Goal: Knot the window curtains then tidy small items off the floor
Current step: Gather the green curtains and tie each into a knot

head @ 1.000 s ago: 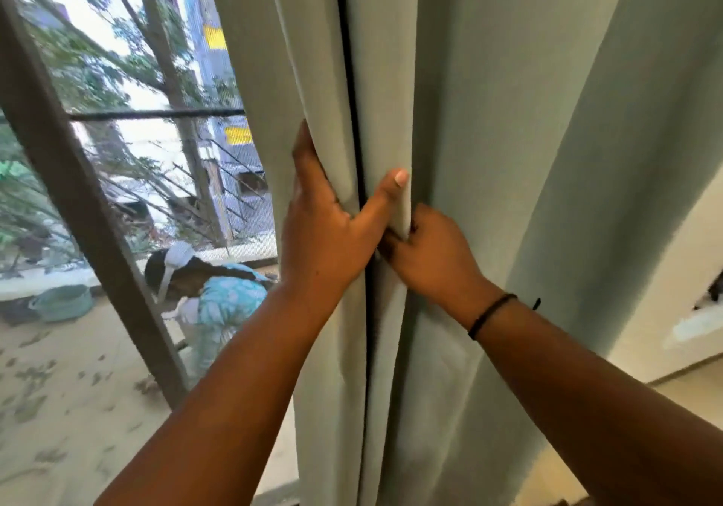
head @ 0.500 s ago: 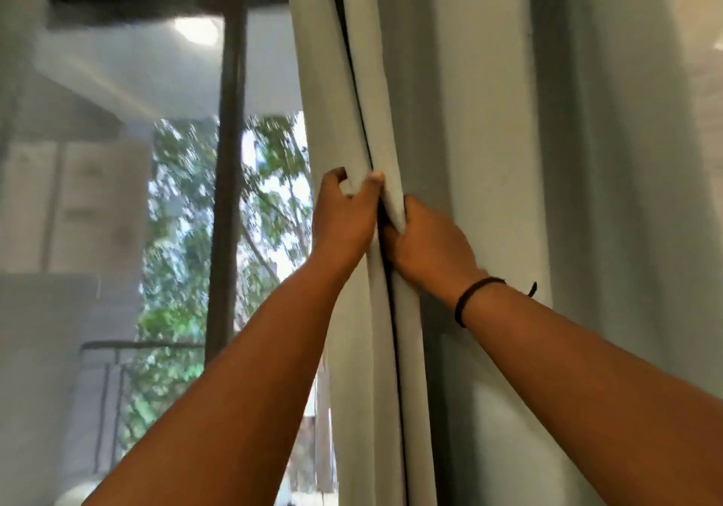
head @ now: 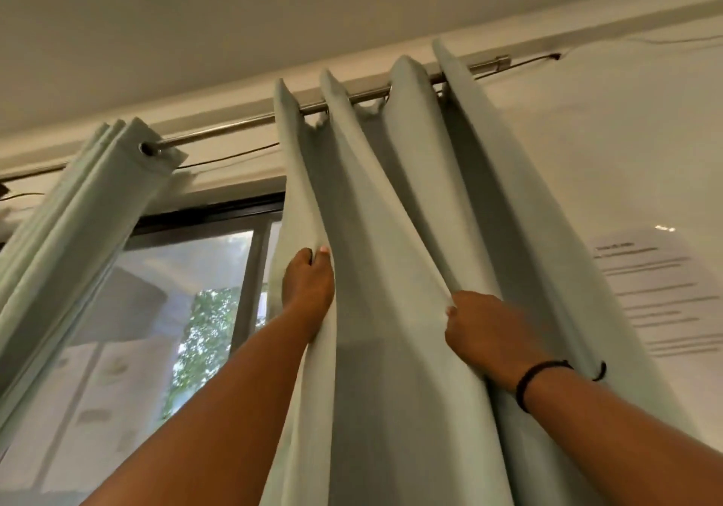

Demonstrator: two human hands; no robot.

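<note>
Overhead, one metal curtain rod (head: 234,124), running from lower left up to upper right beneath the ceiling, carrying two pale green curtains.

Item 1: right curtain (head: 391,270), hung in deep folds from the rod at centre and centre right, falling past the bottom edge of view. Its left edge sits against the window opening; its right folds lie in front of the white wall.

Item 2: left curtain (head: 90,200), bunched tight at the far left, one eyelet visible on the rod, slanting down to the left edge of view.

Item 3: left hand (head: 309,290), raised at centre, fingers and thumb pinching the left edge fold of the right curtain.

Item 4: right hand (head: 485,329), right of centre and slightly lower, fingers curled into a fold further right on the same curtain, gripping the cloth. The two hands are well apart, with a flat span of fabric between them.

Item 5: black wristband (head: 536,380) on the right wrist.

Item 6: window (head: 187,310), dark-framed, between the two curtains; foliage shows through the glass.

Item 7: paper notice (head: 661,290), on the wall at right, print too blurred to read.

Item 8: thin cable (head: 528,61), along the wall near the rod's right end.
</note>
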